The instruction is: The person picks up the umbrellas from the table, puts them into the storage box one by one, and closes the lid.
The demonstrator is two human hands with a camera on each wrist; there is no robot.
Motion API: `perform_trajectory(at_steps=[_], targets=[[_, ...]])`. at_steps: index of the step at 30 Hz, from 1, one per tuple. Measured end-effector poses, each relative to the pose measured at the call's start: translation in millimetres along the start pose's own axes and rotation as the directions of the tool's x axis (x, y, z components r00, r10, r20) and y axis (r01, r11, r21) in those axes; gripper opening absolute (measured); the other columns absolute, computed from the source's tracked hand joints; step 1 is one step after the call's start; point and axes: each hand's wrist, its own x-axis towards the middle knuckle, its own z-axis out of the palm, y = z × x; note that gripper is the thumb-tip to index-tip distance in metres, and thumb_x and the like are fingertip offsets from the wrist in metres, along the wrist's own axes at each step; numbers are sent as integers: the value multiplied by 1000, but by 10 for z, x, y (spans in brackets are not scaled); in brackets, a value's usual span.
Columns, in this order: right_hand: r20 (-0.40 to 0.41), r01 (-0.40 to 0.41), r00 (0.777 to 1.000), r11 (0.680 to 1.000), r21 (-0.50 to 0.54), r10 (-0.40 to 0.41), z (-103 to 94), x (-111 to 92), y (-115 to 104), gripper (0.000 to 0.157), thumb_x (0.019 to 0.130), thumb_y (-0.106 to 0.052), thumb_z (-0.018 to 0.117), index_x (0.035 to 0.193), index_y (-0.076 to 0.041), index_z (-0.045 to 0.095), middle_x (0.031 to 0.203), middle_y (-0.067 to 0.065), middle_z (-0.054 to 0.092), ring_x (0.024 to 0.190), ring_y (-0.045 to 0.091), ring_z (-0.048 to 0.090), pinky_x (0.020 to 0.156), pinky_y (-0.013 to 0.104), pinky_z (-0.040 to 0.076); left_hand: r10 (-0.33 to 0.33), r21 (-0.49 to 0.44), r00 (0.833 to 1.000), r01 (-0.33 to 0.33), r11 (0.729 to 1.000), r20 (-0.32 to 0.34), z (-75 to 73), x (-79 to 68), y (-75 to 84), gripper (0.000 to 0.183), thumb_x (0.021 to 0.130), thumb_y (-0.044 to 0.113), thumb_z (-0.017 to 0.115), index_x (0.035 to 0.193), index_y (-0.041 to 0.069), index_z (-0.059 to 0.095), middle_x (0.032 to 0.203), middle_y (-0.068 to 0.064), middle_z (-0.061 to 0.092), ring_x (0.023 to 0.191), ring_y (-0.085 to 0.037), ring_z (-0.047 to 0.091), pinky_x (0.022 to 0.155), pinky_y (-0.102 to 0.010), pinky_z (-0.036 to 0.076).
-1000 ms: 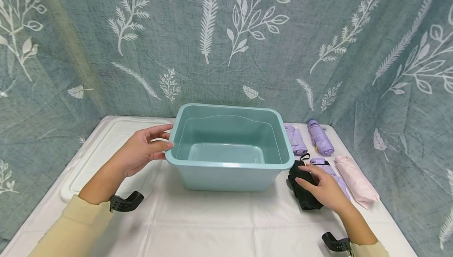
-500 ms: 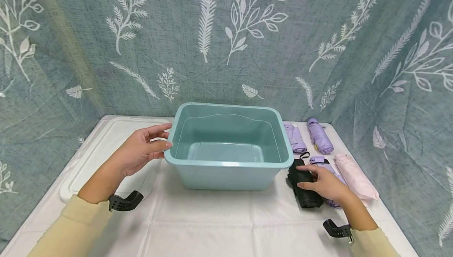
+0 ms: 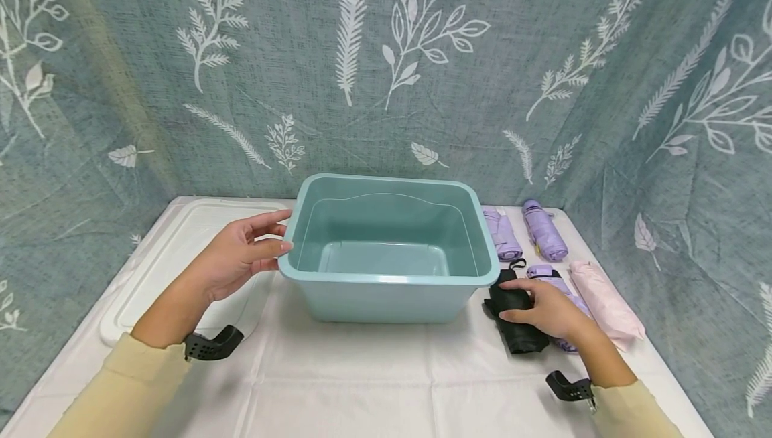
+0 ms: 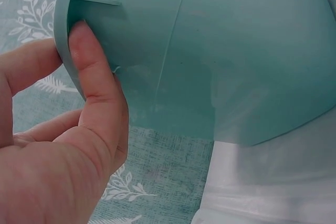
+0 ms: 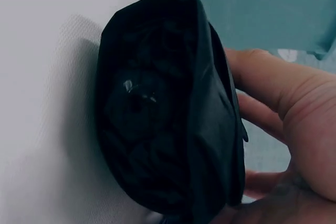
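My left hand (image 3: 238, 257) pinches the left rim of a teal plastic bin (image 3: 395, 301). In the left wrist view one digit (image 4: 92, 66) lies under the rim against the outer wall, with others on the far side. At the right, my right hand (image 3: 545, 307) rests over a folded black umbrella (image 3: 521, 337) that lies on the white table beside the bin. Thumb and forefinger lie apart on its dark fabric. The right wrist view shows the bunched end of that umbrella (image 5: 142, 114) close up, with the fingers (image 5: 268, 77) along its upper side.
Several folded lilac umbrellas (image 3: 545, 234) lie behind and beside the black one; my right hand partly covers one. A pink folded umbrella (image 3: 606, 301) lies further right. A white lid (image 3: 163, 270) lies under my left arm. A leaf-patterned curtain (image 3: 386, 56) encloses the table.
My right hand has slid slightly left over the black umbrella, and a fold at its left edge sticks out further. The left hand stays on the bin rim.
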Motion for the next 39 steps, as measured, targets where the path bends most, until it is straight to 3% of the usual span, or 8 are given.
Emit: perform_trajectory(at_steps=[7, 18, 24, 31, 39], targets=[[-4, 35, 999, 997, -71, -35, 3, 48, -37, 59, 80, -40, 87, 130, -12, 70, 129, 15, 68, 122, 38, 61, 102, 60, 48, 9, -24, 1000, -8, 1000, 12, -4, -5, -10, 74, 97, -2, 65, 159, -4, 27, 115, -5, 59, 91, -12, 69, 78, -28, 62], [17, 25, 1000, 999, -46, -25, 64, 61, -48, 62, 80, -44, 87, 131, -15, 67, 125, 14, 69, 108, 28, 63, 92, 46, 51, -4, -32, 999, 5, 999, 50, -37, -12, -13, 75, 96, -3, 65, 160, -2, 26, 120, -8, 54, 92, -14, 70, 81, -30, 62], [0, 47, 999, 999, 14, -47, 95, 73, -41, 60, 79, -39, 88, 129, -13, 68, 121, 13, 70, 106, 25, 62, 91, 43, 50, -1, -50, 998, 4, 999, 61, -43, -9, -19, 76, 96, -5, 65, 160, -2, 26, 120, -8, 54, 93, -15, 71, 82, -30, 62], [5, -39, 999, 991, 128, 39, 125, 53, -21, 63, 79, -38, 89, 132, -13, 67, 126, 16, 67, 110, 27, 62, 92, 40, 50, 2, -63, 997, 3, 998, 73, -44, 5, -11, 77, 95, -6, 64, 161, -2, 23, 119, -8, 56, 92, -15, 72, 80, -29, 62], [26, -110, 994, 955, 275, 107, 152, -23, -37, 65, 81, -35, 88, 136, -12, 64, 145, 20, 57, 132, 38, 53, 108, 56, 44, -1, -55, 998, 5, 998, 67, -38, 14, -22, 77, 95, -7, 64, 161, -4, 23, 118, -7, 57, 90, -13, 72, 78, -28, 62]])
